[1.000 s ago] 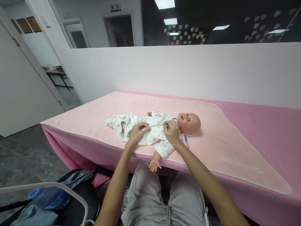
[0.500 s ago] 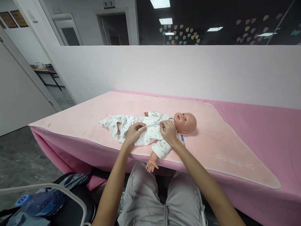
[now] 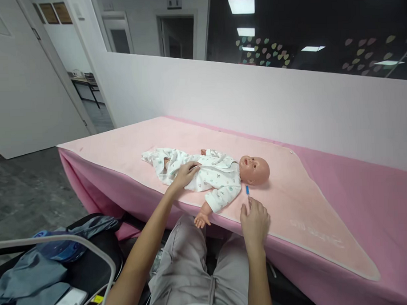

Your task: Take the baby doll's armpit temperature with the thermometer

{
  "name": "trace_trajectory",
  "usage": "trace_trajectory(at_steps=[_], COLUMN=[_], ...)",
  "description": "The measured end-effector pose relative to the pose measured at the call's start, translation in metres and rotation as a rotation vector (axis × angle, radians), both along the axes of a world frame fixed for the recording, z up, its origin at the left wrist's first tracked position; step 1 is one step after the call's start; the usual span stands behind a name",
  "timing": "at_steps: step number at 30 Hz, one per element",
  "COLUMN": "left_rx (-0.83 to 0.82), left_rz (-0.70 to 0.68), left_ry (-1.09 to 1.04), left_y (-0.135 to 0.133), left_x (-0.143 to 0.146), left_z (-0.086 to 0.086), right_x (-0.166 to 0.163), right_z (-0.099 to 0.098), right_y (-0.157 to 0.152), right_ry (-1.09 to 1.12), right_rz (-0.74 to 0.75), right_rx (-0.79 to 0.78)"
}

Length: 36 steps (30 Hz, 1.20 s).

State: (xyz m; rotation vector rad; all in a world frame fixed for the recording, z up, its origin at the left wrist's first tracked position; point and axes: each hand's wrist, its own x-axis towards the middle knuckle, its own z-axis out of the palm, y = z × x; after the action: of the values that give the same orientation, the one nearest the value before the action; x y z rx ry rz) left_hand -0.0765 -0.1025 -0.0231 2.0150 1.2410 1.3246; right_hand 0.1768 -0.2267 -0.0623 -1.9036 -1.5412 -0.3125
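A baby doll (image 3: pixel 255 170) lies on its back on the pink-covered table, head to the right, wearing a white printed romper (image 3: pixel 220 175). My left hand (image 3: pixel 184 174) rests on the romper's middle, thumb and fingers closed on the edge of its front. Near the doll's shoulder lies a thin stick with a blue end (image 3: pixel 247 189). At the stick's near end is my right hand (image 3: pixel 255 219), its thumb and forefinger apart on either side; whether they touch it I cannot tell. One doll arm (image 3: pixel 203 215) extends over the table's front edge.
A peach mat (image 3: pixel 285 203) covers much of the pink cloth (image 3: pixel 367 178). Behind stands a white wall (image 3: pixel 242 111) below a dark window. At the lower left, a chair holds a blue bottle (image 3: pixel 61 248), grey cloth (image 3: pixel 34 272) and a white phone (image 3: pixel 67 304).
My right hand has let go of the romper's front and moved right and nearer me, to the blue-ended stick. My left hand stays on the romper. The view has tilted and shifted.
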Motion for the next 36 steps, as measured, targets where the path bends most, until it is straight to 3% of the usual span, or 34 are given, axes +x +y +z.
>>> trace_trajectory(at_steps=[6, 12, 15, 17, 20, 24, 27, 31, 34, 36], left_rx=[0.067, 0.089, 0.179, 0.140, -0.016, -0.136, -0.182, -0.195, -0.182, -0.189], left_rz=[-0.045, -0.083, -0.132, -0.233, -0.390, -0.306, -0.230, -0.215, -0.199, -0.199], left_ry=[0.277, 0.593, 0.507, 0.374, 0.267, 0.049, -0.116, -0.265, -0.294, -0.321], left_y=[-0.005, 0.006, 0.022, 0.035, 0.054, 0.068, 0.068, 0.065, 0.064, 0.064], left_x=[-0.008, -0.006, 0.023, 0.047, 0.074, 0.080, 0.074, 0.071, 0.071, 0.071], left_z=[0.007, 0.055, 0.072, 0.070, 0.052, 0.026, 0.020, 0.022, 0.024, 0.024], right_x=[-0.001, 0.000, -0.002, -0.002, 0.001, 0.005, 0.004, -0.003, -0.013, -0.023], right_z=[0.000, -0.005, -0.007, -0.007, -0.010, -0.009, 0.006, 0.051, 0.089, 0.106], right_y=[0.000, 0.004, 0.005, 0.005, 0.005, 0.000, -0.009, -0.015, 0.001, 0.028], right_ry=[0.044, 0.107, 0.126, 0.132, 0.140, 0.169, 0.138, 0.142, 0.169, 0.118], right_rz=[-0.024, 0.003, 0.028, 0.030, 0.009, 0.022, -0.017, -0.080, 0.042, 0.119], right_rx=[-0.055, -0.012, 0.024, 0.052, 0.084, 0.062, 0.071, 0.259, 0.372, 0.349])
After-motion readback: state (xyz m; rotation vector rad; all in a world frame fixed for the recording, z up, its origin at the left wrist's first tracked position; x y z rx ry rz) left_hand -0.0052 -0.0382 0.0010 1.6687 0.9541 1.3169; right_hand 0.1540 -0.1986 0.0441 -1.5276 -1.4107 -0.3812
